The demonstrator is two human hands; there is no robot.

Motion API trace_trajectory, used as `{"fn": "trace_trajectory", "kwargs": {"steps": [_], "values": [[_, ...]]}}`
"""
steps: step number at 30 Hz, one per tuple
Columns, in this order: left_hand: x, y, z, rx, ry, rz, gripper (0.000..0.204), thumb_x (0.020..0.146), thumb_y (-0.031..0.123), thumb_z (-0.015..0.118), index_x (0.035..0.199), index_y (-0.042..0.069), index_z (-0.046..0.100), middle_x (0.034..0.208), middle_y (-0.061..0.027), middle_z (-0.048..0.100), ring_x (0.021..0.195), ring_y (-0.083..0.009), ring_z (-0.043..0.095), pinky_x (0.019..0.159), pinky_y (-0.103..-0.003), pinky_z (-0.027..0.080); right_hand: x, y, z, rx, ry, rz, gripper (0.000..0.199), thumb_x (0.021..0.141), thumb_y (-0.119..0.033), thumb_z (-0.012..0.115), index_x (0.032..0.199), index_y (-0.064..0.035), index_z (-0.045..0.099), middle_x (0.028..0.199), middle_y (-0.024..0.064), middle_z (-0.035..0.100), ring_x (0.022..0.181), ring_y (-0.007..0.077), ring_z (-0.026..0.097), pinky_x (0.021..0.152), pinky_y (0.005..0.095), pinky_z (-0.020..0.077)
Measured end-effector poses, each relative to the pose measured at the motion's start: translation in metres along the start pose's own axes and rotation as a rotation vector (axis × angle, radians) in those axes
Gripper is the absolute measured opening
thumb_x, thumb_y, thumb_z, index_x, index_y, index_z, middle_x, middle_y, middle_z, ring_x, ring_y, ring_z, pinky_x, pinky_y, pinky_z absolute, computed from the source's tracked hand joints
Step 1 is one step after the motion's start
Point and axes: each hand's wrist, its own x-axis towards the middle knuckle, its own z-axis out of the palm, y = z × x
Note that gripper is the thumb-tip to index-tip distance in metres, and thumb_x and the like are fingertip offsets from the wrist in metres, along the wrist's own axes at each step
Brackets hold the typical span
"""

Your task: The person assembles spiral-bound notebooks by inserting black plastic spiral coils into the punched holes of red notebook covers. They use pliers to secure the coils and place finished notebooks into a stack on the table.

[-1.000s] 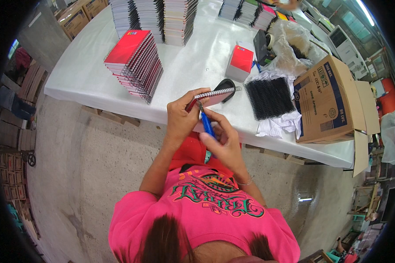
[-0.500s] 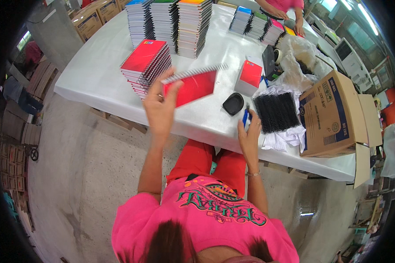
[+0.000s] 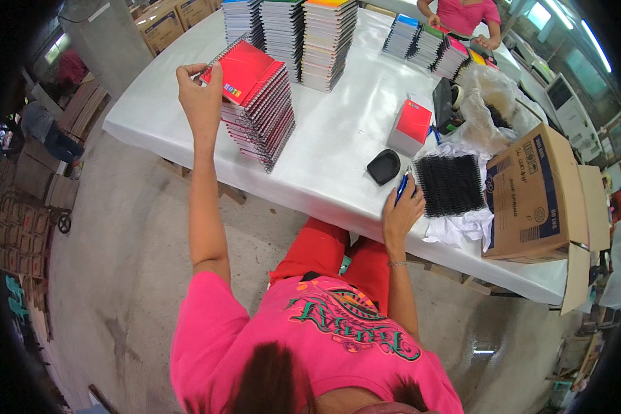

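Note:
My left hand [image 3: 201,110] pinches the edge of a red spiral notebook [image 3: 243,63] between thumb and fingers. The notebook lies on a stack of red notebooks [image 3: 263,124], turned so its coil is on the left, opposite the coils beneath. My right hand [image 3: 403,215] rests at the table's near edge, closed round a blue-handled tool [image 3: 402,190] that looks like small pliers; its jaws are hard to make out. Beside it are a black rounded object [image 3: 383,167] and a mass of black spiral coils [image 3: 450,185] on white wrapping.
A block of red-covered sheets [image 3: 411,128] stands mid-table. Tall notebook stacks [image 3: 324,48] rise behind the red one. An open cardboard box [image 3: 531,196] and a plastic bag [image 3: 486,100] occupy the right side. Across the table [image 3: 141,124], a co-worker [image 3: 466,17] handles things near more notebooks.
My left hand has carried the red notebook leftward onto the red stack and turned it. My right hand still holds the blue-handled tool near the coils. The view has shifted slightly.

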Motion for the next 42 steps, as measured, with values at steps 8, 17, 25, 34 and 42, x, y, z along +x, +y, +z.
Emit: {"fn": "trace_trajectory", "kwargs": {"steps": [8, 17, 25, 34, 42], "values": [[-0.005, -0.036, -0.004, 0.012, 0.031, 0.026, 0.036, 0.090, 0.023, 0.072, 0.108, -0.003, 0.056, 0.101, -0.0116, 0.061, 0.096, -0.0184, 0.059, 0.087, -0.032, 0.048, -0.002, -0.002, -0.001, 0.021, 0.012, 0.003, 0.053, 0.091, -0.021, 0.062, 0.141, -0.0114, 0.048, 0.129, 0.0189, 0.051, 0.117, 0.0363, 0.047, 0.100, 0.0491, 0.0358], [-0.005, -0.050, -0.004, -0.200, -0.049, -0.037, 0.030, 0.090, 0.021, 0.071, 0.107, -0.001, 0.059, 0.096, -0.0091, 0.062, 0.088, -0.0152, 0.059, 0.082, -0.030, 0.048, -0.003, 0.001, 0.000, 0.047, 0.021, 0.014, 0.054, 0.089, -0.020, 0.064, 0.140, -0.0102, 0.049, 0.131, 0.0203, 0.050, 0.120, 0.0372, 0.046, 0.103, 0.0507, 0.0332], [-0.010, -0.050, -0.002, -0.232, -0.037, -0.049, 0.026, 0.095, 0.021, 0.067, 0.106, -0.002, 0.062, 0.097, -0.0091, 0.066, 0.088, -0.0141, 0.062, 0.084, -0.028, 0.050, -0.003, -0.001, 0.000, 0.024, 0.013, 0.033, 0.052, 0.088, -0.020, 0.064, 0.138, -0.0111, 0.051, 0.129, 0.0196, 0.051, 0.120, 0.0364, 0.047, 0.103, 0.0493, 0.0345], [-0.013, -0.052, -0.003, -0.236, -0.051, -0.081, 0.024, 0.095, 0.021, 0.065, 0.102, -0.002, 0.064, 0.095, -0.0088, 0.067, 0.089, -0.0144, 0.063, 0.087, -0.029, 0.050, -0.001, -0.001, -0.001, 0.014, 0.033, 0.013, 0.051, 0.087, -0.019, 0.064, 0.137, -0.0107, 0.052, 0.127, 0.0192, 0.052, 0.116, 0.0368, 0.049, 0.100, 0.0478, 0.0366], [-0.013, -0.057, 0.002, -0.284, -0.040, -0.082, 0.024, 0.096, 0.020, 0.065, 0.100, -0.003, 0.065, 0.094, -0.0086, 0.068, 0.089, -0.0146, 0.063, 0.087, -0.029, 0.050, -0.002, 0.002, 0.002, -0.017, 0.024, 0.018, 0.051, 0.089, -0.023, 0.064, 0.137, -0.0107, 0.052, 0.128, 0.0206, 0.052, 0.117, 0.0375, 0.048, 0.101, 0.0485, 0.0352]]}}
